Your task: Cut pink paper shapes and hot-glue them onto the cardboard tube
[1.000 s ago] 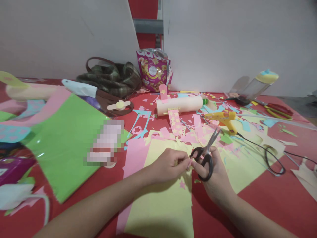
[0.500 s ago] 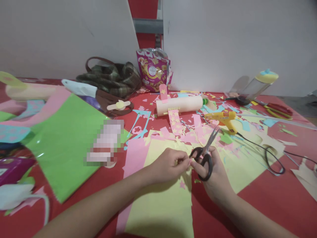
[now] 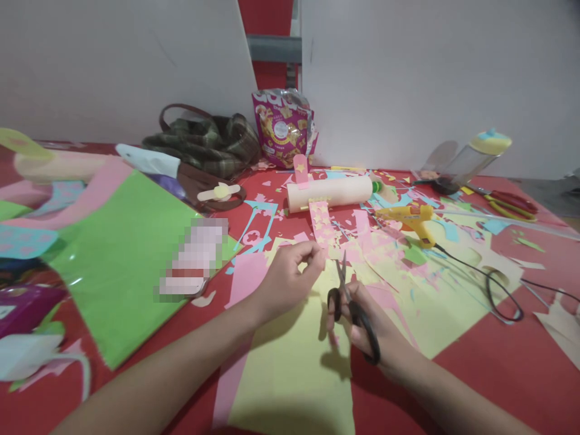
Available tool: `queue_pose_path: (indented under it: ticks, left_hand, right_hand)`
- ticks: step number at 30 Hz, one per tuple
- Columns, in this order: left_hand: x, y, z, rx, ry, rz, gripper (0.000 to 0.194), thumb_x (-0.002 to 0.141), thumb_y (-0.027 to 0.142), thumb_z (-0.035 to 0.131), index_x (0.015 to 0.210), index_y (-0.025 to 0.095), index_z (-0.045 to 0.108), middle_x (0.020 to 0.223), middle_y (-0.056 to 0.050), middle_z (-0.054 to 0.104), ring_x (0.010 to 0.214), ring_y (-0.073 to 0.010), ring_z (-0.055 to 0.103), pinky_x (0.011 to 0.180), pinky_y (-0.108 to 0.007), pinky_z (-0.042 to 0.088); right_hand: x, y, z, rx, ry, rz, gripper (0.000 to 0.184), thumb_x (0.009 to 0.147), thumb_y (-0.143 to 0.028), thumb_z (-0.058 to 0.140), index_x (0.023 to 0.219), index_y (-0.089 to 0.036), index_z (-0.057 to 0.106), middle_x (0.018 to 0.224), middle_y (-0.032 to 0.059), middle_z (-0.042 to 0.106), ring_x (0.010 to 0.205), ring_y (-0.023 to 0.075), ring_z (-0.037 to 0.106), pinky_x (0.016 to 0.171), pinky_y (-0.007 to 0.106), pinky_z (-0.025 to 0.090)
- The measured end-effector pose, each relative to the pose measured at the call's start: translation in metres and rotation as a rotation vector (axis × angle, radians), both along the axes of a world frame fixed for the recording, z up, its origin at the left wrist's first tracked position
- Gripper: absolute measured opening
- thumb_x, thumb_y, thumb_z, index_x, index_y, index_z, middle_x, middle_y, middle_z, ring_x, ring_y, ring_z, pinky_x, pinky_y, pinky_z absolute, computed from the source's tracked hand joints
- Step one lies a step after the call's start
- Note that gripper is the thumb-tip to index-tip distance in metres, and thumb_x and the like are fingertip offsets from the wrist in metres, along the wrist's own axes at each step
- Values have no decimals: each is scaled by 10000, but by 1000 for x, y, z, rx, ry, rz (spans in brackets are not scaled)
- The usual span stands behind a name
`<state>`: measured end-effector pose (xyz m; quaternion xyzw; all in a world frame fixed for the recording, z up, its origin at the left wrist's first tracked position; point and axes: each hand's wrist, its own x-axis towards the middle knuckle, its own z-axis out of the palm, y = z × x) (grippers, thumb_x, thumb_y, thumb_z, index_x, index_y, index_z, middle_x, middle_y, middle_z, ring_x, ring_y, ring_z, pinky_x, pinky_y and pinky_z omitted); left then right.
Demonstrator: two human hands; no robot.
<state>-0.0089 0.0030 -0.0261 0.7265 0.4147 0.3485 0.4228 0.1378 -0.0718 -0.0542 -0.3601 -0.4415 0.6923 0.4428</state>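
Note:
In the middle of the view my left hand (image 3: 292, 275) is closed in a pinch, thumb against forefinger; whatever sits between the fingertips is too small to make out. My right hand (image 3: 374, 326) grips a pair of black-handled scissors (image 3: 343, 283), fingers in the loops and blades slightly parted, pointing away from me. Beneath both hands lies a sheet of pale yellow paper (image 3: 290, 380), with pink paper (image 3: 247, 275) along its left side. Just beyond my left fingertips is a pink strip dotted with yellow stars (image 3: 321, 220), attached to a cream tube (image 3: 338, 192).
Paper scraps cover the red table around a yellow glue gun (image 3: 410, 217) and its cord. A green sheet (image 3: 122, 260) and blurred-out phone-like item (image 3: 194, 257) lie left. Behind stand a snack bag (image 3: 283, 130) and plaid bag (image 3: 206, 142); pliers (image 3: 512, 205) and a clear bottle (image 3: 478, 160) are right.
My hands have moved apart. The left went forward and left toward the starred strip; the right, with the scissors, came lower and left, its blades turning to point more straight ahead.

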Motion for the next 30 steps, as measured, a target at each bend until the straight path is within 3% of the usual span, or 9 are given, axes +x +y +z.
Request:
queue_pose_path:
  ticks: [9,17,30]
  left_hand:
    - [5,-8,5,4,60,-127,265,813,222,359,558,150,356,520,56,358,500,-52,335,495,-172,289]
    - [3,-7,4,2,41,-159,269,820,228,356,563,150,356,518,55,362,497,-51,340,488,-171,290]
    - [2,-6,5,-3,24,-185,266,822,218,363,567,144,376,526,54,375,504,-48,355,505,-163,303]
  right_hand:
    - [1,-1,14,-5,-25,83,425,621,-545,584,794,-246,336,767,0,425,674,155,436,618,297,360]
    - [4,-2,6,32,41,121,420,652,-510,585,850,-236,337,777,6,438,659,130,421,557,239,340]
    - [6,-3,1,71,30,118,378,696,-527,522,872,-237,356,811,36,468,709,165,458,588,270,357]
